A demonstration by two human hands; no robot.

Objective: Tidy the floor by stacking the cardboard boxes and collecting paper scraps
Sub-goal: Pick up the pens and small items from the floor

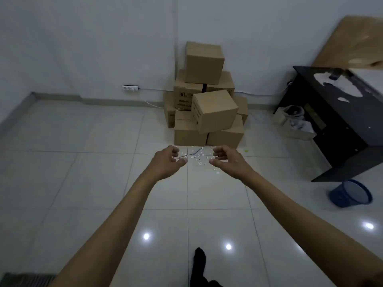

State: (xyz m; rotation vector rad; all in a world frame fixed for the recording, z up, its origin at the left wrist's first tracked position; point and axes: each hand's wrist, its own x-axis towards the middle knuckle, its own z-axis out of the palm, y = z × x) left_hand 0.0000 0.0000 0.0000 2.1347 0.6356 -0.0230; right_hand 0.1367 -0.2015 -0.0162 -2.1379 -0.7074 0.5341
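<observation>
2 bare arms reach out over the white tiled floor (93, 162), palms turned toward each other. The left hand (169, 159) has its fingers curled in, thumb tip close to the forefinger, holding nothing I can make out. The right hand (224, 159) mirrors it, fingers hooked, thumb close beneath. Between them and just beyond, on the tiles, lie the paper scraps (198, 157), small white bits scattered loose. Behind the scraps, against the wall, stands the pile of cardboard boxes (207, 96), several stacked, 1 tilted askew at the front. A black cabinet (331, 112) stands right, a blue bucket (350, 195) tipped beside it.
</observation>
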